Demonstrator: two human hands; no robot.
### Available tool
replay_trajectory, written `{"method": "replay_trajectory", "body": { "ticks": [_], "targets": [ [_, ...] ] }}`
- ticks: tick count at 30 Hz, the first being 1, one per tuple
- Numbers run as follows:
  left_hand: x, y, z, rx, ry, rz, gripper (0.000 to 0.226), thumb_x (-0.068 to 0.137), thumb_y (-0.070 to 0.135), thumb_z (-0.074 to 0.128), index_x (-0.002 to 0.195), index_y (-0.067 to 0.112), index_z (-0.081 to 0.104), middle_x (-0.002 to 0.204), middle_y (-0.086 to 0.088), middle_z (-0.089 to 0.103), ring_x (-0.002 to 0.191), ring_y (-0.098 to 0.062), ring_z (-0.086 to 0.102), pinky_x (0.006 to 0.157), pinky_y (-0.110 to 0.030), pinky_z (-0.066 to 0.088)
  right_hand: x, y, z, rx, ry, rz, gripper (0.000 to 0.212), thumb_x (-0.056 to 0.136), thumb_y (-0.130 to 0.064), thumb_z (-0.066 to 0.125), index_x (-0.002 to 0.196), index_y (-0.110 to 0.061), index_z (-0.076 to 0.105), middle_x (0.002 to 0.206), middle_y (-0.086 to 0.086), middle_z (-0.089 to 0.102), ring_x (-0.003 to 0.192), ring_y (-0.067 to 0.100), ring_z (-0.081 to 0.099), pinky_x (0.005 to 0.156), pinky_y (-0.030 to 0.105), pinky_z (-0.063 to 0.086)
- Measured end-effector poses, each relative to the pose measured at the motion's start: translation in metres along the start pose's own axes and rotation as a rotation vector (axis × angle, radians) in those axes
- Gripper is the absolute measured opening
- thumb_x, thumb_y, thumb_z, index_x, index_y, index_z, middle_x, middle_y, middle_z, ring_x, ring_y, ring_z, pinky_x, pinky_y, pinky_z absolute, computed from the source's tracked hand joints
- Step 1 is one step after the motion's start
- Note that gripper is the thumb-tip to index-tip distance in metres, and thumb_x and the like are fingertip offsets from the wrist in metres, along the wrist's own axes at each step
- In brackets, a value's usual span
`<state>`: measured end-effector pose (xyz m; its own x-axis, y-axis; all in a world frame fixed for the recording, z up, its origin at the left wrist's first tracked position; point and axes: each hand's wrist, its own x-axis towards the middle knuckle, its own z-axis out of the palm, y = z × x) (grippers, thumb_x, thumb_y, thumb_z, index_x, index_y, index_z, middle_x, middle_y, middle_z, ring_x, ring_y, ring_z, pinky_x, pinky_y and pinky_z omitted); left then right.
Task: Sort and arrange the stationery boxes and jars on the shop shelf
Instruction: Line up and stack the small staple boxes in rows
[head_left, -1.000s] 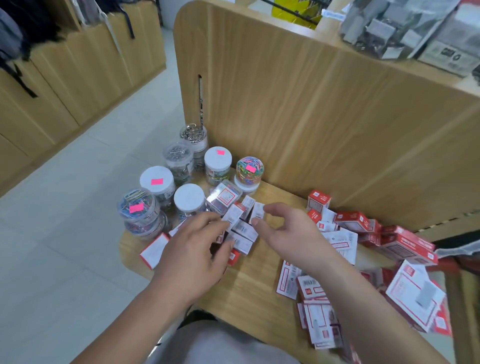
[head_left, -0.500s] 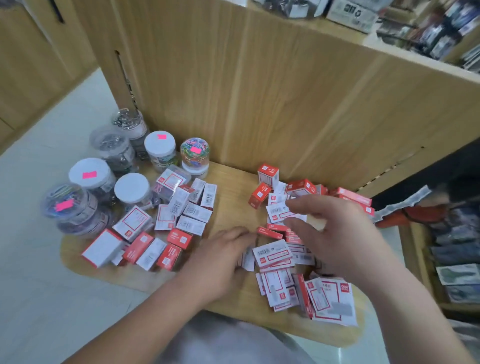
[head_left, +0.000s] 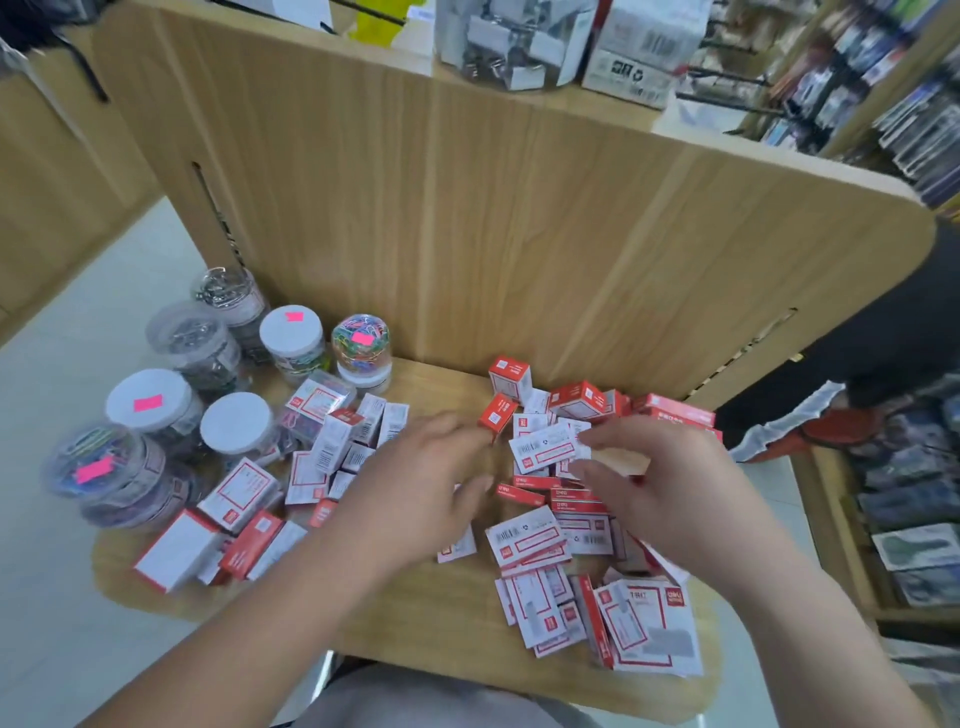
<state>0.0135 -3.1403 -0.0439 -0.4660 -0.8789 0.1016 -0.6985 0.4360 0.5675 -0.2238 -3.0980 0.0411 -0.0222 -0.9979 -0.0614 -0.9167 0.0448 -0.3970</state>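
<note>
Since half a second ago the left hand (head_left: 423, 486) has moved forward from the near edge of the loose pile. Its fingers are now spread and slack, holding nothing, with the tips just short of a small red box (head_left: 496, 413) standing tilted beyond them. The right hand (head_left: 670, 493) has barely shifted. It hovers over the same heap of red-and-white boxes (head_left: 530, 540), forefinger and thumb parted at the edge of a white box (head_left: 543, 452), and motion blur hides whether they pinch it.

To the left of the left hand lies a tidier group of boxes (head_left: 244, 488). Farther left, and beyond that group, stand the jars (head_left: 236, 426) of clips, some lids bearing blank pink stickers. Everything rests on the wooden shelf (head_left: 415, 613).

Most of the boxes show barcodes, red-framed panels and a small red logo square (the lettering is too small and smeared to read). The largest flat box (head_left: 644, 634) lies near the right wrist, its print equally illegible.
</note>
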Motion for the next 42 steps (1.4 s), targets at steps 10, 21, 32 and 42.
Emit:
{"method": "replay_trajectory", "body": {
  "ticks": [10, 21, 32, 42],
  "targets": [
    [0.058, 0.005, 0.035, -0.06, -0.095, -0.061, 0.059, 0.082, 0.052, 0.077, 0.135, 0.037, 0.056, 0.134, 0.013, 0.051, 0.121, -0.01, 0.053, 0.087, -0.025, 0.044, 0.047, 0.027, -0.001, -0.108, -0.137, 0.056, 0.024, 0.087, -0.046, 0.072, 0.11, -0.039, 0.071, 0.1, -0.022, 0.069, 0.095, 0.008, 0.064, 0.079, 0.033, 0.055],
    [0.078, -0.009, 0.012, -0.174, 0.085, -0.153, 0.039, 0.089, 0.036, 0.069, 0.127, 0.028, 0.064, 0.117, 0.009, 0.065, 0.111, -0.017, 0.063, 0.09, -0.038, 0.053, 0.09, 0.029, 0.016, -0.274, -0.015, 0.002, 0.021, 0.088, -0.041, 0.068, 0.108, -0.035, 0.07, 0.1, -0.01, 0.071, 0.095, 0.019, 0.065, 0.068, 0.03, 0.049],
    [0.09, -0.018, 0.013, 0.016, 0.002, -0.039, 0.024, 0.088, 0.037, 0.071, 0.109, 0.026, 0.069, 0.105, 0.01, 0.055, 0.1, -0.017, 0.06, 0.075, -0.036, 0.051, 0.099, 0.027, 0.018, -0.394, 0.001, -0.054, 0.023, 0.089, -0.044, 0.064, 0.108, -0.031, 0.065, 0.095, -0.007, 0.071, 0.091, 0.023, 0.067, 0.067, 0.033, 0.053],
    [-0.059, 0.003, -0.015, -0.199, 0.3, -0.266, 0.033, 0.085, 0.044, 0.074, 0.113, 0.037, 0.059, 0.088, 0.025, 0.054, 0.082, 0.006, 0.052, 0.073, -0.012, 0.042, 0.074, -0.061, 0.038, 0.562, -0.131, -0.033, 0.018, 0.082, -0.02, 0.084, 0.095, -0.021, 0.072, 0.067, -0.015, 0.069, 0.046, 0.002, 0.057, 0.05, 0.016, 0.048]
  ]
}}
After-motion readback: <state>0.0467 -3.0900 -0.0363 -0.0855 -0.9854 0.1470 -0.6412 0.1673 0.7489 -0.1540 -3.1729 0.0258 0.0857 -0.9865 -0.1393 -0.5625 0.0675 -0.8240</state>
